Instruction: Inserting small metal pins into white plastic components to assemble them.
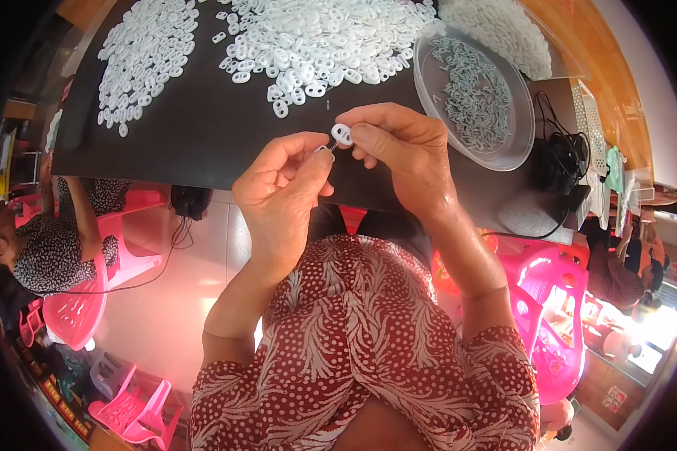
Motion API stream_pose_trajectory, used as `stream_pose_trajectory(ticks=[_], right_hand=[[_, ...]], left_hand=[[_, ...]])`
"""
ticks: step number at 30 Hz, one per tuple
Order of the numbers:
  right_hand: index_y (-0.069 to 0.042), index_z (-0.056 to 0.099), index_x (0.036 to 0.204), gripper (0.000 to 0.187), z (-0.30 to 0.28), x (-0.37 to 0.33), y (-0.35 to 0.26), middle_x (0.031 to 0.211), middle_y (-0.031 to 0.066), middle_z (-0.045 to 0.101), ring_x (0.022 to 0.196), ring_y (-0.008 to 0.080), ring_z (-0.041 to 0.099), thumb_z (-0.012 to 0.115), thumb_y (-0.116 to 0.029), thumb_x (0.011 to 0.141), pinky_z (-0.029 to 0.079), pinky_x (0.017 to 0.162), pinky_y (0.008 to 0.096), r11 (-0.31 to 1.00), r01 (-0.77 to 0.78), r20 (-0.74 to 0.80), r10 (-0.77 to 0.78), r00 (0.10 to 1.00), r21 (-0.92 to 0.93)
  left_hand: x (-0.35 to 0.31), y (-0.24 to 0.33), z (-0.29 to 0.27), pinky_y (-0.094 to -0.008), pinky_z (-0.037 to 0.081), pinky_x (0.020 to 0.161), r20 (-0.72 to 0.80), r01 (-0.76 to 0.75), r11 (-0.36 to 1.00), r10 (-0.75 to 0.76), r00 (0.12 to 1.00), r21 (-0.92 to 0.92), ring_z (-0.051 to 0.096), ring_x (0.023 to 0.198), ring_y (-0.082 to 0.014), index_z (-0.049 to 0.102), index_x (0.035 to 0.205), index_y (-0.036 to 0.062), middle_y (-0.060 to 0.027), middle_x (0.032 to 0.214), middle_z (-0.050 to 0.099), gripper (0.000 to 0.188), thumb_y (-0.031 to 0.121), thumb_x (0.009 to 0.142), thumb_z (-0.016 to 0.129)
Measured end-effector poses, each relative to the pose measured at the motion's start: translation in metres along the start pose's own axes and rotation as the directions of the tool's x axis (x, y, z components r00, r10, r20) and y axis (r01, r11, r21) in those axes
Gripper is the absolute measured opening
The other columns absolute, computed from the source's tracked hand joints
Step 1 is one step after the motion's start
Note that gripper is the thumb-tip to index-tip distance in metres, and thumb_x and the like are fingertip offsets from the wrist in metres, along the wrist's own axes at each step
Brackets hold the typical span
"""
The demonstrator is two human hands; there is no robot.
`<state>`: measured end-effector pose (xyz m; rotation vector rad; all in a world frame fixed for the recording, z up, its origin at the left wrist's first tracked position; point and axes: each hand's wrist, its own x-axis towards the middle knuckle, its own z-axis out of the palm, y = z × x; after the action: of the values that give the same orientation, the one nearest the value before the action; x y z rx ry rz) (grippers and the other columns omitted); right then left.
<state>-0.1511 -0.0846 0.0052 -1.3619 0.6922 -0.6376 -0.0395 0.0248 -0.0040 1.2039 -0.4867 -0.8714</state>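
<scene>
White plastic oval piece (342,134) sits pinched in your right hand (399,150) at frame centre; your left hand (282,188) pinches a small metal part (325,149) just beside it, above the black counter (203,120).

I see a black table (203,128) stretching beyond the hands. Below and to their left lies a pale tiled floor (180,301) with pink plastic chairs (120,255); more pink chairs (557,316) stand to their right, where bright daylight (654,331) glares in low.
</scene>
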Motion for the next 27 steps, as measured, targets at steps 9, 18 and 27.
stream_pose_trajectory(ticks=[9, 18, 27], right_hand=[[-0.001, 0.068, 0.096, 0.014, 0.005, -0.003, 0.006, 0.077, 0.0013, 0.065, 0.067, 0.0046, 0.055, 0.061, -0.006, 0.085, 0.043, 0.055, 0.0188, 0.996, 0.065, -0.003, -0.065, 0.998, -0.058], [0.002, 0.066, 0.096, 0.013, 0.010, -0.006, 0.004, 0.079, 0.0028, 0.064, 0.073, 0.0067, 0.056, 0.061, -0.001, 0.084, 0.047, 0.066, 0.0223, 0.980, 0.098, -0.025, -0.104, 0.994, -0.175], [0.002, 0.065, 0.093, 0.011, 0.010, -0.006, 0.006, 0.081, 0.0035, 0.064, 0.076, 0.0077, 0.057, 0.060, 0.000, 0.084, 0.047, 0.068, 0.0231, 0.959, 0.180, 0.048, -0.174, 0.984, -0.221]], left_hand=[[-0.001, -0.006, -0.001, -0.0164, 0.044, 0.053, -0.001, -0.040, 0.999, 0.040, 0.999, 0.002, 0.052, 0.062, -0.0024, 0.064, 0.097, -0.0009, -0.0012, 0.076, 0.060, 0.014, -0.001, 0.084, 0.062], [0.000, -0.016, -0.001, -0.0161, 0.037, 0.047, -0.041, -0.155, 0.985, 0.159, 0.986, 0.078, 0.054, 0.056, -0.0055, 0.064, 0.099, -0.0037, -0.0024, 0.076, 0.061, 0.015, -0.001, 0.085, 0.061], [0.000, -0.011, -0.003, -0.0182, 0.048, 0.057, 0.029, -0.139, 0.990, 0.139, 0.990, -0.005, 0.053, 0.066, -0.0037, 0.060, 0.110, -0.0013, -0.0003, 0.083, 0.055, 0.024, -0.002, 0.085, 0.061]])
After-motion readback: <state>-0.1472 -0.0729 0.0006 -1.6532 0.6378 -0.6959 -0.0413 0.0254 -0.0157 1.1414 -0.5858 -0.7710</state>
